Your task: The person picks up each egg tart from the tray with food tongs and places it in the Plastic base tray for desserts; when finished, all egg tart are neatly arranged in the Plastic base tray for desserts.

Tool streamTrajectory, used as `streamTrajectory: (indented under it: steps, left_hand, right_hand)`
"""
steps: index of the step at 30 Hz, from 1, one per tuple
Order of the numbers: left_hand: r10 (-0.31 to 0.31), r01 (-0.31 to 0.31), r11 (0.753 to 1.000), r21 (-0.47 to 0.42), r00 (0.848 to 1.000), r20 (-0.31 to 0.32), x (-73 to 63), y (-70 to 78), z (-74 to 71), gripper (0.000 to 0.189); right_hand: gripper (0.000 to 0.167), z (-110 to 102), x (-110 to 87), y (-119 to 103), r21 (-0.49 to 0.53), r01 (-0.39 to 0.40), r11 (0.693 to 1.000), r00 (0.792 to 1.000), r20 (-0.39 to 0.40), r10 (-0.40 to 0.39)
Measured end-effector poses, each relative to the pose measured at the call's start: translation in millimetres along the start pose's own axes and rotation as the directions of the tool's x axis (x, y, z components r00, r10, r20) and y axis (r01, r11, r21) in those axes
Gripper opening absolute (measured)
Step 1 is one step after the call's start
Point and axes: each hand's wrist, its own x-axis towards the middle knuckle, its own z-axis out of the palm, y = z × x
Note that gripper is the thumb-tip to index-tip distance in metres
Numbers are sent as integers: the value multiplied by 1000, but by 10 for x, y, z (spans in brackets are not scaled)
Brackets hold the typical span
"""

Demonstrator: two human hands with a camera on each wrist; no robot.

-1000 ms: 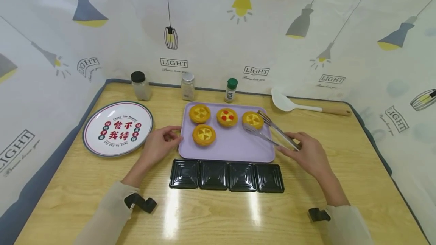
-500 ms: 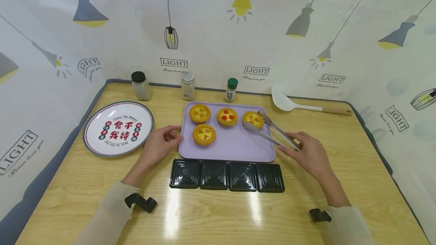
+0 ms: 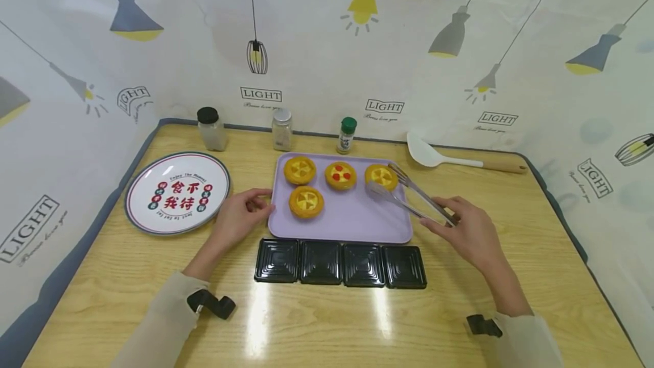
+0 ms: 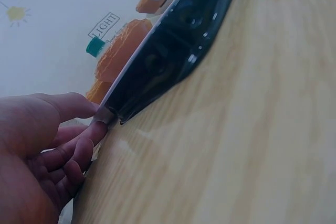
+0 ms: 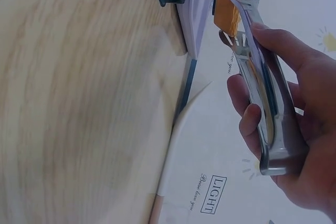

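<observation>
Right hand: this hand [image 3: 472, 233] held the tongs [image 5: 283, 108], thumb on one arm and fingers curled on the other; the metal was smooth and shiny, ending in slotted heads.
Tart in the tongs: round and golden, with rough orange sides, this tart [image 3: 381, 176] sat between the two heads at the far right of the tray; I couldn't tell how hard they pressed.
Left hand: on the opposite side, this hand [image 3: 240, 216] pinched the left edge of the tray between thumb and finger.
Tray: a flat lilac tray [image 3: 352, 217], rectangular with rounded corners.
Other tarts: a red-spotted tart [image 3: 340, 176] stood at the middle of the back row, and two plainer tarts [image 3: 306, 203] at the left, one before the other.
Dishes: four glossy black squares [image 3: 321, 263], stepped inside, lined up just before the tray.
Plate: a round white plate [image 3: 176, 193] with red lettering lay left.
Table: pale wood-grain [image 3: 327, 322], shiny in streaks.
</observation>
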Motion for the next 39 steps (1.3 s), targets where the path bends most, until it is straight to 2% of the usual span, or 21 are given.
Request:
streamTrajectory:
  steps: [4, 11, 18, 26, 32, 39]
  left_hand:
    - [1, -1, 1000, -2, 1000, 1, -5, -1, 12, 35]
    - [3, -3, 1000, 4, 1000, -5, -12, 23, 1, 34]
    - [-8, 8, 1000, 5, 1000, 6, -17, 36, 1, 35]
    - [-1, 1, 1000, 7, 1000, -1, -8, 10, -3, 34]
    - [-14, 14, 1000, -2, 1000, -1, -17, 11, -16, 34]
    - [-18, 18, 1000, 3, 1000, 9, -17, 42, -8, 35]
  right_hand:
    - [51, -65, -68, -8, 11, 19, 1000, 1000, -7, -19]
    - [48, -190, -226, 9, 100, 61, 993, 998, 7, -62]
    - [47, -392, -486, 63, 125, 40, 991, 996, 78, -50]
    - [47, -573, -853, 203, 224, 27, 974, 985, 158, -64]
    - [51, -600, -1041, 306, 286, 17, 958, 979, 192, -74]
    - [51, -581, -1182, 354, 288, 1, 958, 982, 181, -55]
